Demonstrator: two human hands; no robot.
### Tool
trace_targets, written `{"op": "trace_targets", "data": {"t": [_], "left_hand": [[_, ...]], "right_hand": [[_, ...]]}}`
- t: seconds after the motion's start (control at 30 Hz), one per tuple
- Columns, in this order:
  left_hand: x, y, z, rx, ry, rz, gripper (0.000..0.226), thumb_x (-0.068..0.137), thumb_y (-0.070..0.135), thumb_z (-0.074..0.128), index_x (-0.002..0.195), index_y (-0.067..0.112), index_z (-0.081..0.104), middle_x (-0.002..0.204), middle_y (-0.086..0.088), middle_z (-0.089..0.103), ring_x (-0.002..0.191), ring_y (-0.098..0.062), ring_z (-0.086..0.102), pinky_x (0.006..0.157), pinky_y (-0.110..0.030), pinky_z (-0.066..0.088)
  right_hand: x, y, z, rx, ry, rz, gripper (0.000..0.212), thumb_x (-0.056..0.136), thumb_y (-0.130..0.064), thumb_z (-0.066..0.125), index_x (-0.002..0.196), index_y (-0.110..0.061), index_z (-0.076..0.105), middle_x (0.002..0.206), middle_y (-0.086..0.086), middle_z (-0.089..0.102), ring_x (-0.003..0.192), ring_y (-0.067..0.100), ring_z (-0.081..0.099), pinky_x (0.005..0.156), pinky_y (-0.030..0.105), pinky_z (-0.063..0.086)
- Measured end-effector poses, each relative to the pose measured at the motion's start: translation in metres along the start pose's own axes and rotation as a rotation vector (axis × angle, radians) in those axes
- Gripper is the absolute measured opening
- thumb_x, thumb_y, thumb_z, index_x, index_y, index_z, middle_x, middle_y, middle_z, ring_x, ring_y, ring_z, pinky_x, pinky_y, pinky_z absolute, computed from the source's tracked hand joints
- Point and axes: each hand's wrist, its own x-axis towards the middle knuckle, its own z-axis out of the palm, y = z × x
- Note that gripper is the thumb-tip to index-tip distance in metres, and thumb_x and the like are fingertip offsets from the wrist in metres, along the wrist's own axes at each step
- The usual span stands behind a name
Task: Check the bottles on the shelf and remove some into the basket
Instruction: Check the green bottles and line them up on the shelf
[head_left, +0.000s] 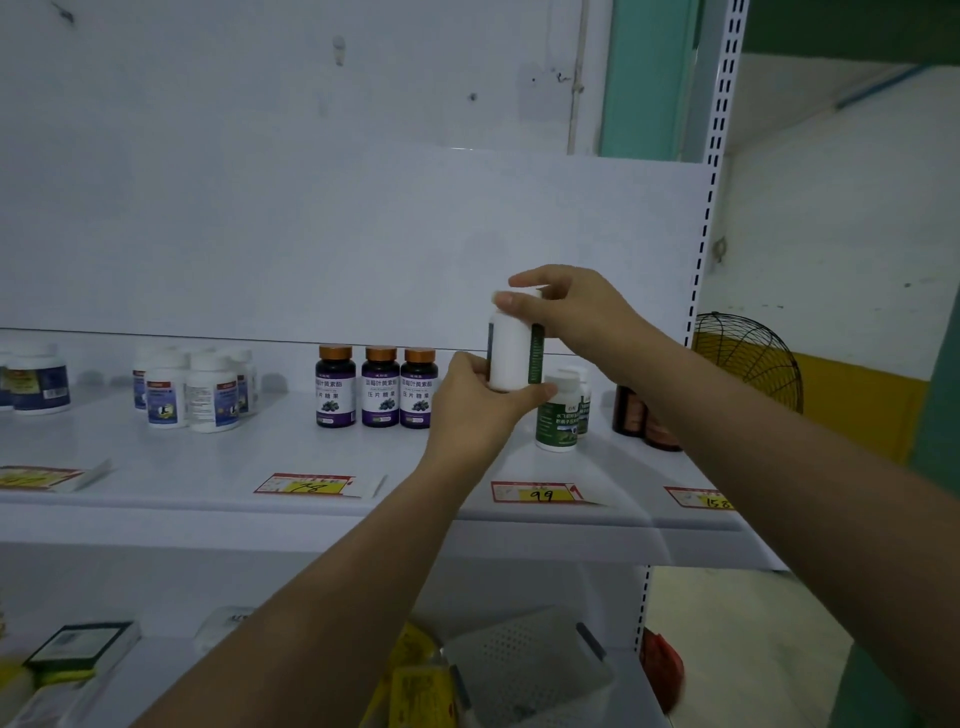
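From the head camera, the only view I have, the white bottle (511, 353) is held up off the shelf (208, 467), upright, its long axis near vertical, just above and in front of the green-labelled bottles (558, 415) that stand behind the price tag marked 99 (540, 492). Both hands are on it. My left hand (478, 400) cups the base from the left, fingers curled round the lower body and the thumb pressed across the front. My right hand (566, 317) comes in from the right and pinches the cap between thumb and fingertips. I judge this to be the check itself, the label being turned or read. The relation that matters next is straight down: a grey perforated container (519, 660) sits low in the frame, below the shelf edge and almost directly under the bottle. It is blurred, so I take it to be the basket rather than swear to it. The left arm passes closest above it, so the left hand looks better placed to lower the bottle if it is to go. Three purple-labelled bottles (379, 387) stand untouched to the left.
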Motion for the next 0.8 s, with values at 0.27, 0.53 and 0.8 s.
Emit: {"op": "trace_targets", "data": {"t": [0.27,0.53,0.8], "left_hand": [[0.002,0.001,-0.01,0.069,-0.135,0.022,0.045,0.082,0.028,0.07,0.119,0.016,0.049,0.104,0.005,0.056,0.079,-0.001,0.052,0.044,-0.002,0.039],[0.003,0.012,-0.006,0.043,-0.177,-0.038,0.045,0.081,0.035,0.07,0.117,0.019,0.05,0.101,0.013,0.056,0.081,0.0,0.052,0.053,-0.007,0.034],[0.008,0.013,-0.004,0.026,-0.084,-0.024,0.042,0.074,0.032,0.078,0.104,0.019,0.051,0.092,0.008,0.058,0.078,-0.003,0.055,0.056,-0.016,0.039]], "right_hand": [[0.0,0.002,-0.004,0.175,-0.152,0.017,0.036,0.093,-0.027,0.058,0.128,-0.021,0.055,0.123,0.005,0.06,0.108,0.015,0.061,0.094,0.03,0.05],[0.003,-0.004,-0.003,0.135,-0.038,-0.021,0.029,0.09,-0.024,0.062,0.119,-0.023,0.06,0.107,-0.001,0.067,0.096,0.008,0.064,0.079,0.024,0.052],[0.007,0.0,-0.001,0.112,-0.08,0.002,0.054,0.076,-0.044,0.074,0.125,-0.027,0.056,0.122,0.006,0.058,0.112,0.02,0.059,0.1,0.041,0.048]]}}
